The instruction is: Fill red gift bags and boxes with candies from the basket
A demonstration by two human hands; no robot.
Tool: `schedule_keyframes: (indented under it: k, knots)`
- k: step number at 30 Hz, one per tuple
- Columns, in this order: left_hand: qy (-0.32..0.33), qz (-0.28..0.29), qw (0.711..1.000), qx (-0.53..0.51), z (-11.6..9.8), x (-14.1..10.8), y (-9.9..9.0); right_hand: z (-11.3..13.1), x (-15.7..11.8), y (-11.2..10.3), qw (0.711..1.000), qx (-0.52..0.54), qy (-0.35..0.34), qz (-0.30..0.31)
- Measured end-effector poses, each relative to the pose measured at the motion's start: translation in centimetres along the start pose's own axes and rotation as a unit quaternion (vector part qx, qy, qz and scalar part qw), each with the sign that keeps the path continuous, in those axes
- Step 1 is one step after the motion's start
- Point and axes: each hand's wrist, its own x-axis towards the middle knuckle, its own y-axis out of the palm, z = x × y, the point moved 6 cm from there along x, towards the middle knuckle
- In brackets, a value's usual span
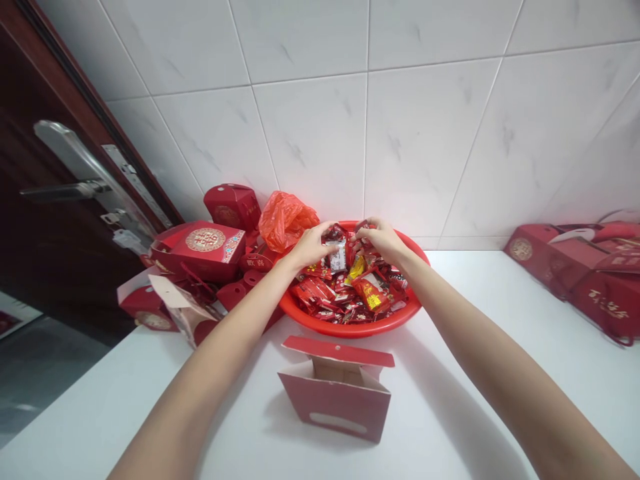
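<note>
A red plastic basin (pixel 350 330) full of small wrapped candies (pixel 320 291) stands against the tiled wall. At its far left, my left hand (pixel 314 247) curls its thumb and fingers around a dark red candy packet beside a piece with a white label (pixel 338 257). Across from it my right hand (pixel 381 240) pinches a small red wrapped candy (pixel 362 228) over the pile. Nearer to me, an open red paper gift box (pixel 345 407) stands upright with its top flap raised; its inside is only partly visible.
Several red gift boxes (pixel 200 250) are heaped left of the basin, with a crumpled orange-red plastic bag (pixel 285 220). More red boxes (pixel 575 273) lie at the right on the white table (pixel 465 373). A dark door with a metal handle (pixel 75 187) is at the left.
</note>
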Motion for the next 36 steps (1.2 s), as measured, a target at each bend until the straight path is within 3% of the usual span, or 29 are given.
schedule_keyframes:
  k: [5, 16, 23, 29, 36]
  knots:
    - [-0.015, -0.030, 0.997, 0.065, -0.7, -0.1, -0.5, -0.2, 0.2, 0.1, 1.000, 0.019, 0.004, 0.000]
    - [0.035, 0.087, 0.993, 0.072, -2.0, -0.6, 1.2, -0.2, 0.0, -0.1, 1.000, -0.005, 0.007, -0.007]
    - [0.096, 0.072, 0.984, 0.131, -3.4, -0.7, 1.2, -0.3, 0.6, -0.4, 0.999, 0.005, -0.004, -0.043]
    - [0.163, 0.223, 0.948, 0.155, -4.8, -1.9, 3.9, -0.3, 1.0, -0.2, 0.999, 0.033, -0.019, -0.029]
    - [0.094, 0.251, 0.936, 0.230, -4.0, -1.9, 3.8, -0.4, 1.0, -0.2, 0.999, 0.024, -0.011, -0.031]
